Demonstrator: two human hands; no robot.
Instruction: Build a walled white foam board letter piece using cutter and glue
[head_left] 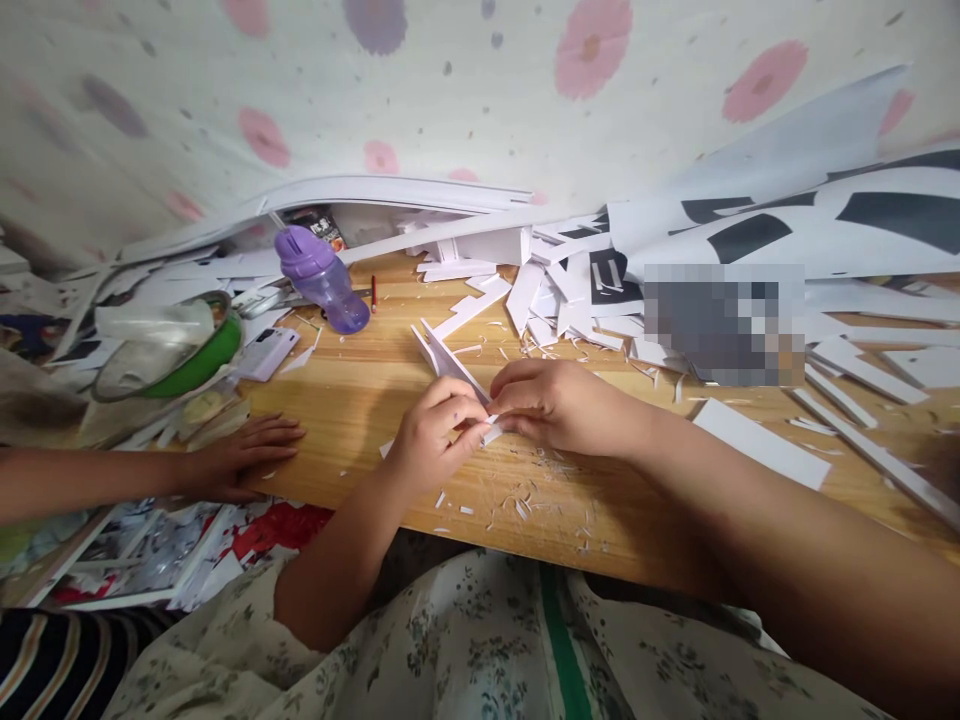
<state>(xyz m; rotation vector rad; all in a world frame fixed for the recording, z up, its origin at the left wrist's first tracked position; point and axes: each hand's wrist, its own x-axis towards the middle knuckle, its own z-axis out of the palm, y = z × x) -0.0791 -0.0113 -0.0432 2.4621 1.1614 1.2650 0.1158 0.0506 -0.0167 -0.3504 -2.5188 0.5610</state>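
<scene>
My left hand (436, 432) and my right hand (559, 405) meet over the middle of the wooden table. Both are closed, fingertips pinching the near end of a thin white board piece (456, 366). This piece stands on edge and slants away to the upper left, in what looks like two strips forming a narrow V. Part of it is hidden behind my fingers. White shavings (525, 500) lie on the table just below my hands. A flat white board offcut (761, 440) rests under the line of my right forearm.
Another person's hand (251, 450) lies flat on the table at the left. Behind it are a green-rimmed bowl (191, 365) and a purple bottle (322, 280). A red pencil-like stick (373, 293) lies nearby. White board scraps (555, 295) are heaped along the wall.
</scene>
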